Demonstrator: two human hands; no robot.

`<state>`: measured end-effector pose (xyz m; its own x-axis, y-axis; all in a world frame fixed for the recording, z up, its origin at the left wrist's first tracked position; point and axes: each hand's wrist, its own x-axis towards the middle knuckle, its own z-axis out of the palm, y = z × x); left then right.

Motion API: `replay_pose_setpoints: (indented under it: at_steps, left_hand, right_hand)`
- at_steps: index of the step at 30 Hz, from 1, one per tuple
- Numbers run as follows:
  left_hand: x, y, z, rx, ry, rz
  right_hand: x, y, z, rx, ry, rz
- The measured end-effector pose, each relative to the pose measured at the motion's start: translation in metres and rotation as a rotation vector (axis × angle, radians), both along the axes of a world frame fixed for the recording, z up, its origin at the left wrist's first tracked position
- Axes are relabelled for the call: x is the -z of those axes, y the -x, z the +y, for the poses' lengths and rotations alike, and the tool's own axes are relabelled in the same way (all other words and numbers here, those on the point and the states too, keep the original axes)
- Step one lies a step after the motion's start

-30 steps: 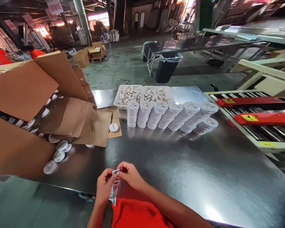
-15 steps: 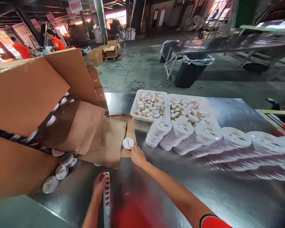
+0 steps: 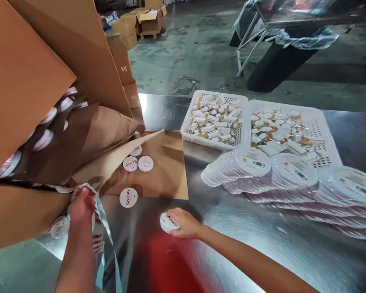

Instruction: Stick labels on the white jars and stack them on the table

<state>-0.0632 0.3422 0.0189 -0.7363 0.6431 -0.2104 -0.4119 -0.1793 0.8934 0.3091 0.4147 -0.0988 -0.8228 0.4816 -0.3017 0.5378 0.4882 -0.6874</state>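
My right hand is closed on a white round disc with dark lettering, at the metal tabletop. My left hand is closed on a strip of labels that hangs down in a loop. It is beside the edge of a lifted brown cardboard sheet; whether its fingers also grip that sheet I cannot tell. Several similar discs lie on and beside a flat brown sheet between my hands. More discs show among the sheets inside a large carton on the left.
Two white perforated baskets, one left and one right, hold small capped bottles. In front of them, stacks of white discs with barcode labels lean in rows. Beyond the table stand a black bin and open cartons.
My right hand has drawn back toward me with a disc. My left hand has moved left to the carton with the label strip. The cardboard sheet has lifted, exposing more discs. The view has tilted down.
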Motion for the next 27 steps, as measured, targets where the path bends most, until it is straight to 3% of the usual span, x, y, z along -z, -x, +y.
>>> replay_pose_setpoints:
  at_steps: [3, 6, 10, 14, 17, 19, 22, 27]
  left_hand:
    - [-0.02, 0.027, 0.019, -0.071, -0.186, -0.093]
    - [-0.032, 0.037, 0.031, -0.096, -0.187, -0.064]
    - [-0.032, 0.042, 0.033, -0.107, -0.087, -0.004]
    - [-0.027, 0.045, 0.03, -0.114, 0.01, 0.05]
    - [-0.02, 0.05, 0.026, -0.061, 0.062, 0.092]
    - [-0.014, 0.055, 0.024, -0.045, 0.087, 0.1]
    - [-0.009, 0.058, 0.021, -0.034, 0.106, 0.113]
    - [-0.01, 0.05, 0.02, -0.055, 0.051, 0.025]
  right_hand:
    - [-0.007, 0.01, 0.006, 0.237, 0.131, -0.21]
    - [-0.018, 0.031, 0.034, 0.384, -0.039, -0.366]
    - [-0.024, 0.086, 0.076, 0.238, -0.3, -0.184]
    - [-0.013, 0.179, 0.128, 0.073, -0.435, -0.123]
    - [-0.002, 0.244, 0.165, 0.061, -0.462, -0.123]
    - [0.006, 0.266, 0.177, 0.074, -0.438, -0.121]
    - [0.021, 0.261, 0.166, 0.073, -0.455, -0.092]
    - [0.033, 0.198, 0.086, 0.061, -0.452, -0.087]
